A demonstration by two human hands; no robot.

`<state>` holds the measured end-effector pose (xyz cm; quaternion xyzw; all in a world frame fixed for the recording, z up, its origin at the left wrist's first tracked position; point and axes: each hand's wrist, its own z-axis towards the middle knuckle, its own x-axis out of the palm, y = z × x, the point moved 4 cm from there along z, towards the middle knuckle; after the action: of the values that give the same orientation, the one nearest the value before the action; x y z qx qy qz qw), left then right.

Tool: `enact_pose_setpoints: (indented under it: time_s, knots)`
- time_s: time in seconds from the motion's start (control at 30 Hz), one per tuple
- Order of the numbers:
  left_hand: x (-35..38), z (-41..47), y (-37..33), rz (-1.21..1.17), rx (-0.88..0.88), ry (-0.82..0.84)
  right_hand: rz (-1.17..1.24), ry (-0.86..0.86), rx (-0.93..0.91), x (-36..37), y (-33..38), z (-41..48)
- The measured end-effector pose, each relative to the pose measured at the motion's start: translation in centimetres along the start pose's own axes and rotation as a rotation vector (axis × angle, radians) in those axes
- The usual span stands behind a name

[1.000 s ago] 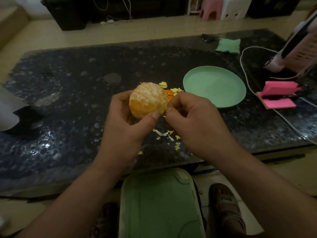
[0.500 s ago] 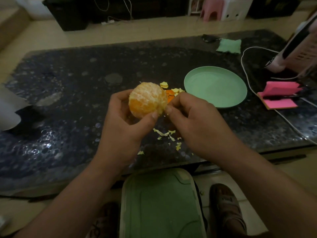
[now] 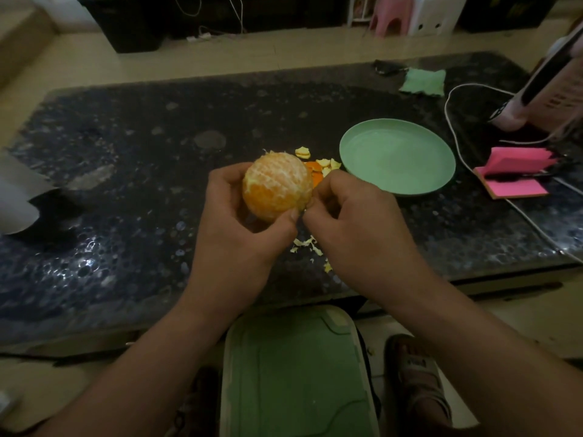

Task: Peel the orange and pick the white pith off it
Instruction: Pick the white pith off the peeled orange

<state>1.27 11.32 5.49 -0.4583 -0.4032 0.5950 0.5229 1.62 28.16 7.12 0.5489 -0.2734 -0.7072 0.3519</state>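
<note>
Peeled orange [image 3: 277, 186], webbed with pale pith on top, barer and deeper in colour below, held above the dark table [image 3: 126, 184]. Cupped by the left hand [image 3: 233, 228], fingers curled round it. Pinched at its right edge by the right hand [image 3: 356, 222], fingertips together. Peel scraps [image 3: 318, 167] behind, green plate [image 3: 397, 156] beside.

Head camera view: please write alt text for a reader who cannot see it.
A left hand holds a peeled orange above a dark table while the right hand pinches pith at its side. Peel scraps and a green plate lie nearby.
</note>
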Motion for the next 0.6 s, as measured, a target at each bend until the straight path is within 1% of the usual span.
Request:
enact_pose_setpoints:
  time_s: [0.13, 0.33, 0.5, 0.6]
  knots:
    - [-0.1, 0.1, 0.1, -0.073, -0.079, -0.003, 0.079, -0.018, -0.007, -0.2, 0.1, 0.0]
    - [-0.1, 0.5, 1.5, -0.401, -0.309, -0.01, 0.181, 0.012, 0.001, -0.5, 0.2, 0.3]
    - [0.1, 0.6, 1.5, -0.594, -0.392, 0.019, 0.231, 0.025, 0.002, -0.6, 0.3, 0.3]
    - [0.1, 0.9, 1.6, -0.667, -0.43, 0.045, 0.272, 0.026, 0.014, -0.7, 0.2, 0.4]
